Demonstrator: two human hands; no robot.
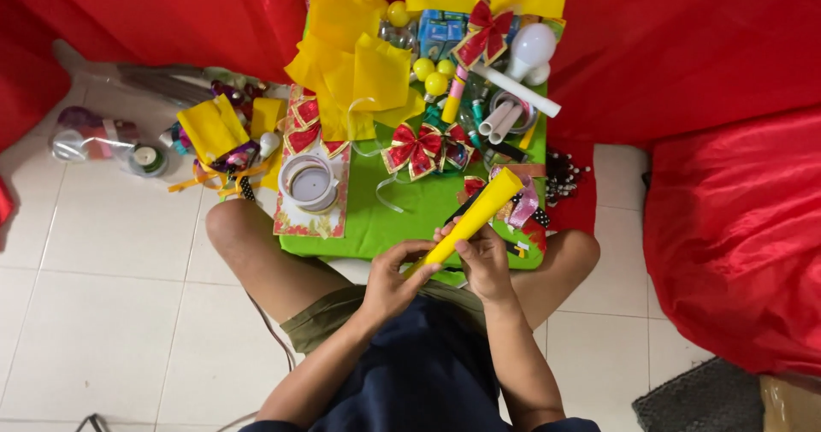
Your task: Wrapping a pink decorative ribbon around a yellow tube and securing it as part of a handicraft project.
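Observation:
I sit cross-legged on a tiled floor in front of a low green board (pixel 402 218). Both hands hold a rolled yellow paper tube (pixel 479 211) that slants up to the right. My left hand (pixel 395 276) grips its lower end. My right hand (pixel 481 259) wraps around the middle of the tube. Just beyond it lie red and gold ribbon bows (pixel 416 150), and a tape roll (pixel 310 181) rests on a patterned sheet to the left.
Crumpled yellow paper (pixel 351 64), yellow balls (pixel 432 77), white tubes (pixel 513 90) and a white bulb (pixel 532 49) crowd the back of the board. More ribbon and tape rolls (pixel 145 158) lie on the floor at left. Red cloth (pixel 727 227) hangs behind and at right.

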